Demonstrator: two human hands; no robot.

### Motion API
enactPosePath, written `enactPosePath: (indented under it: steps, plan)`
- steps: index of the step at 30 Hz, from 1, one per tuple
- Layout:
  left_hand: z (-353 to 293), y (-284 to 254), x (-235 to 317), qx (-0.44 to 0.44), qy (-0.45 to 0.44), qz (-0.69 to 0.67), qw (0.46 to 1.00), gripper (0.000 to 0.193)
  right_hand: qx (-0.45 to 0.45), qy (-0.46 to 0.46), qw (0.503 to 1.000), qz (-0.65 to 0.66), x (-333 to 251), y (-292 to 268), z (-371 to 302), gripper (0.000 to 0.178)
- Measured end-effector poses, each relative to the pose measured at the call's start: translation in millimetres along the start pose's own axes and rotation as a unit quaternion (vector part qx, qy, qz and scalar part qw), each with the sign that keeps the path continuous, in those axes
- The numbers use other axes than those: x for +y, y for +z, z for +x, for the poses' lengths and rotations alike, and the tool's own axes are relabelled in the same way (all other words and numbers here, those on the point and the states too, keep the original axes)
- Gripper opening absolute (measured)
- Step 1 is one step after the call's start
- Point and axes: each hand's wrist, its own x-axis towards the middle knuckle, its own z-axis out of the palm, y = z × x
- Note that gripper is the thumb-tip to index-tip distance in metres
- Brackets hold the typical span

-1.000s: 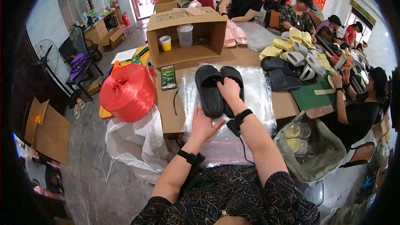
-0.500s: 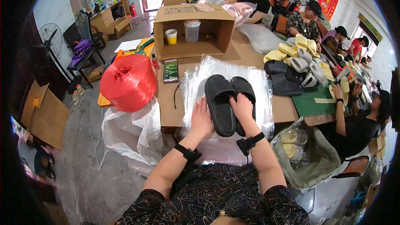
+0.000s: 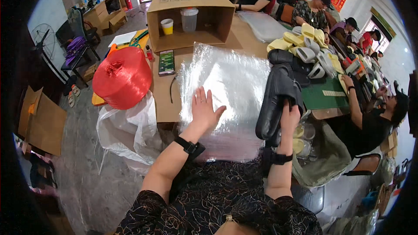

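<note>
A pair of black slide sandals [image 3: 275, 98] is gripped in my right hand [image 3: 289, 118], whose fingers are hooked into the foot opening. The pair is held close together to the right of a stack of clear plastic bags [image 3: 237, 80]. My left hand [image 3: 203, 111] rests flat on or just over the stack's left side, its fingers spread and holding nothing. The shiny bags hang a little over the table's near edge. What lies under the raised sandals is partly hidden.
A big red twine roll [image 3: 122, 78] and a phone [image 3: 166, 63] are on the left. Behind stands an open cardboard box [image 3: 190, 45] with a cup and tub. Slides in several colours are heaped beside a green mat [image 3: 321, 92]. A lined bin [image 3: 324, 156] stands right, near a seated co-worker.
My right hand has lifted the black slides off the bags and carried them right. My left hand has let go of the sandal's side and spread over the bags.
</note>
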Motion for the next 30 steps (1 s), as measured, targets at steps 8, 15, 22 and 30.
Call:
enactPosePath:
  steps: [8,15,22,30]
  plan:
    - [35.7,-11.3,11.3,0.064,0.05,-0.066,0.995,0.101,0.018,0.053,0.978,0.202,35.4,-53.2,-38.0,0.035]
    - [6.0,-35.1,-1.3,-0.097,0.231,-0.052,0.967,0.086,0.039,0.089,0.987,0.131,61.2,-77.6,-38.4,0.036]
    - [7.4,-27.3,2.3,-0.032,0.23,-0.061,0.971,0.054,-0.017,0.12,0.975,0.185,57.6,-89.1,-43.3,0.034]
    - [19.6,-21.5,2.0,0.001,0.191,-0.135,0.972,0.035,-0.081,0.104,0.928,0.35,58.8,-78.7,-64.4,0.046]
